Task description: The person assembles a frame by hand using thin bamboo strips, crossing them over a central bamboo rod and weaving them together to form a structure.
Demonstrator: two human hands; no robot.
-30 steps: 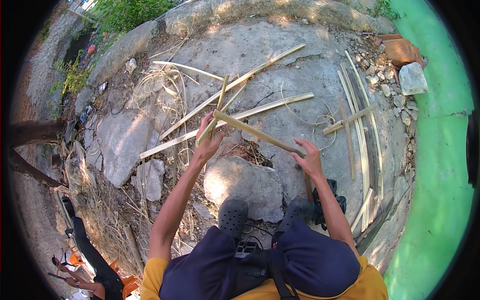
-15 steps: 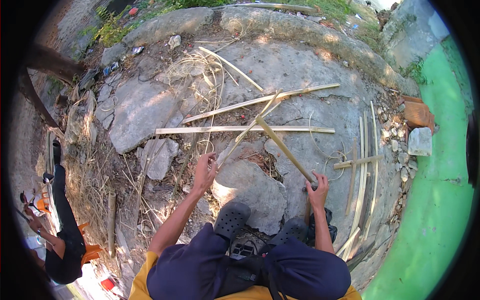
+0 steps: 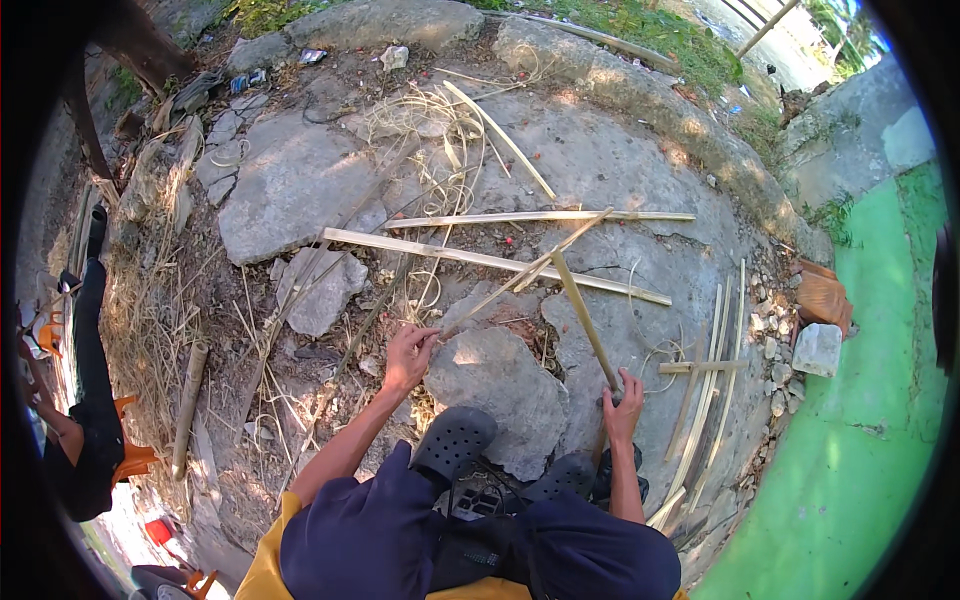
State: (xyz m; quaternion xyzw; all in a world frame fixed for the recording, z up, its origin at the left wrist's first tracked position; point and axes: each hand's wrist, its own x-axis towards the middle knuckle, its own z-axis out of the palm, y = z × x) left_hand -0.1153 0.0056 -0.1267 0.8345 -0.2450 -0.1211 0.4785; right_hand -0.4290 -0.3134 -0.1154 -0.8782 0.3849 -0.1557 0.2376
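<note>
My left hand [image 3: 408,355] has its fingers closed on the near end of a thin bamboo strip [image 3: 492,298]. From there the strip slants away to the upper right, crossing over a long flat bamboo slat [image 3: 420,246]. My right hand [image 3: 622,403] grips the lower end of a thicker bamboo stick [image 3: 583,315]. This stick's far end rests by the strip and the slat. A brown length shows below my right hand; whether it belongs to the stick, I cannot tell. Another slat [image 3: 540,216] lies just beyond.
Tangled pale fibre strips [image 3: 440,125] lie on the cracked concrete at far left of centre. Several long slats [image 3: 708,370] lie at right, near a white block [image 3: 817,349] and green surface [image 3: 850,470]. Another person's dark-clothed leg [image 3: 90,350] is at the left edge.
My left hand, loose beside the strip's end before, is now closed on it. The stick stands steeper in my right hand. The near slat has tilted, and the whole view has shifted.
</note>
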